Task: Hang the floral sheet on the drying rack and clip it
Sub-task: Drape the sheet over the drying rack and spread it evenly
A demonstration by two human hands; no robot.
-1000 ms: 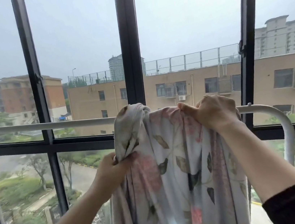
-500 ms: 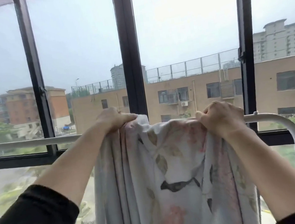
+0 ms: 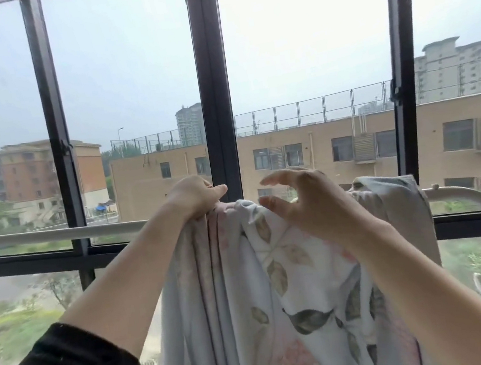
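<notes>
Pale floral cotton sheet with pink blooms and grey-green leaves [image 3: 278, 285] is draped over the top bar of the white tubular metal drying rack [image 3: 55, 234] and hangs down in long folds, bunched narrow rather than spread. One lump of it sits on the bar near the right-hand bend. Left hand [image 3: 193, 198] grips a gathered wad of the sheet right at the bar, likely pinning it so the weight doesn't drag it off. Right hand [image 3: 307, 207] is open, thumb and fingers apart and loosely curved, holding nothing, poised just over the top fold, probably about to re-grab and pull the cloth sideways. Dark metal window frame [image 3: 214, 93] is right behind the rack. No clips in view; hanging part-done, spreading and clipping left to do
</notes>
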